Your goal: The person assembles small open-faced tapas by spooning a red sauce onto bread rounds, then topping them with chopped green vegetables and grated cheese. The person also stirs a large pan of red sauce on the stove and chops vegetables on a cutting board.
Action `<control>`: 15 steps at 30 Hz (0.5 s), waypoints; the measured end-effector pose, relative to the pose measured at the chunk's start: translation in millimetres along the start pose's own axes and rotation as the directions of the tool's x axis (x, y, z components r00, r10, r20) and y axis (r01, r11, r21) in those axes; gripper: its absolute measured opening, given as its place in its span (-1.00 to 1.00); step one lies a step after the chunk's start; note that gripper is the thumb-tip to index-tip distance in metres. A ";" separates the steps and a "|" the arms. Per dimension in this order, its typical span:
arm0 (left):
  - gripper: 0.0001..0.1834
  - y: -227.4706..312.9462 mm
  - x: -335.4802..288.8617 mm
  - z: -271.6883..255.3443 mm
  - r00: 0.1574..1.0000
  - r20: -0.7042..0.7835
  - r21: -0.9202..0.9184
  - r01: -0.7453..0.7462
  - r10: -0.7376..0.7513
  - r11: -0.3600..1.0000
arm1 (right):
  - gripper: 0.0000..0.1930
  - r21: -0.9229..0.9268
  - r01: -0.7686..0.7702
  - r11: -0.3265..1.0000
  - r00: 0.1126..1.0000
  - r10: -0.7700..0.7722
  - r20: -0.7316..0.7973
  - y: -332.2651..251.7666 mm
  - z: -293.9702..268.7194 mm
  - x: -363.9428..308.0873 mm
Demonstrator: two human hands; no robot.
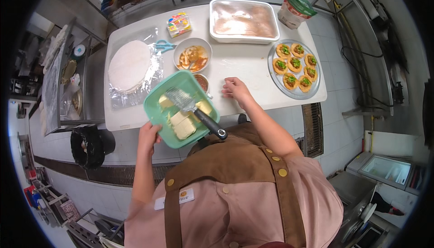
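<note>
My left hand (149, 136) grips the rim of a green plastic tub (154, 105), tilted at the table's near edge. In the tub lie pale yellow blocks (182, 126), cheese or butter, with some shreds. A flat metal grater (180, 99) rests across them, its black handle (210, 123) pointing at my body. My right hand (236, 90) hovers over the near table edge, fingers loosely bent and apart, holding nothing. Between the hands, partly behind the tub, stands a small cup of reddish-brown sauce (200, 83). Beyond it is a grey bowl (176, 52) with orange sauce and a spoon.
On the white table (244, 65), stacked pale round sheets (130, 65) lie on plastic at left, near blue scissors (163, 46). A colourful packet (179, 24), a covered white tray (244, 19) and a pouch (294, 10) stand behind. A round pan (297, 94) holds several topped rounds.
</note>
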State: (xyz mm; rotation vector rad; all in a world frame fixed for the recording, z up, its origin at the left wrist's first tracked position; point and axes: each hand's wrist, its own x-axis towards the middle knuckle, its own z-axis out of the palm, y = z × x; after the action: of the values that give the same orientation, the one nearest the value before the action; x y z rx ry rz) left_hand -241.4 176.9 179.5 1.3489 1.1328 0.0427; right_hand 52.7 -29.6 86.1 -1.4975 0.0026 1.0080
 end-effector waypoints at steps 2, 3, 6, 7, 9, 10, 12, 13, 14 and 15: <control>-0.80 16.2 13.5 33.9 0.996 0.067 0.039 -0.056 0.054 0.998 | -0.66 -0.057 0.061 0.996 0.997 -0.064 -0.043 0.4 -37.1 -13.1; -0.80 24.0 19.5 52.8 0.991 0.110 0.049 -0.082 0.077 0.995 | -0.66 -0.071 0.071 0.995 0.993 -0.078 -0.092 1.1 -56.2 -21.6; -0.81 43.0 39.0 114.1 0.961 0.260 0.061 -0.109 0.090 0.992 | -0.66 -0.086 0.057 0.995 0.969 -0.075 -0.233 2.3 -115.8 -45.4; -0.80 46.9 46.4 134.2 0.954 0.291 0.103 -0.104 0.071 0.989 | -0.68 -0.062 0.056 0.997 0.956 -0.071 -0.286 2.9 -133.1 -51.7; -0.80 49.0 62.0 173.8 0.943 0.329 0.171 -0.114 0.053 0.979 | -0.71 -0.066 0.081 0.995 0.937 -0.098 -0.334 2.2 -166.5 -62.2; -0.79 48.3 70.3 191.9 0.945 0.326 0.217 -0.106 0.030 0.971 | -0.72 -0.072 0.064 0.995 0.917 -0.087 -0.388 1.8 -179.6 -65.6; -0.78 43.0 84.4 222.4 0.945 0.323 0.228 -0.126 0.047 0.966 | -0.73 -0.156 0.105 0.982 0.915 -0.157 -0.372 -0.5 -202.5 -72.3; -0.78 41.2 91.6 233.6 0.945 0.323 0.234 -0.136 0.055 0.963 | -0.73 -0.202 0.112 0.973 0.908 -0.183 -0.376 -3.4 -211.4 -74.0; -0.78 38.2 97.6 241.5 0.948 0.313 0.257 -0.134 0.049 0.957 | -0.73 -0.271 0.110 0.956 0.921 -0.201 -0.333 -4.0 -215.5 -75.7; -0.78 36.4 103.4 250.4 0.952 0.302 0.279 -0.133 0.045 0.951 | -0.73 -0.346 0.107 0.932 0.933 -0.215 -0.290 -5.0 -217.2 -76.0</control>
State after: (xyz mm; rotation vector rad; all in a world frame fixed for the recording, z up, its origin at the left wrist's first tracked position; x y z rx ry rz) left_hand -4.9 67.3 97.1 1.6128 0.8470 -0.2641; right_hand 132.3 -245.1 100.6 -1.9214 -0.0564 0.6374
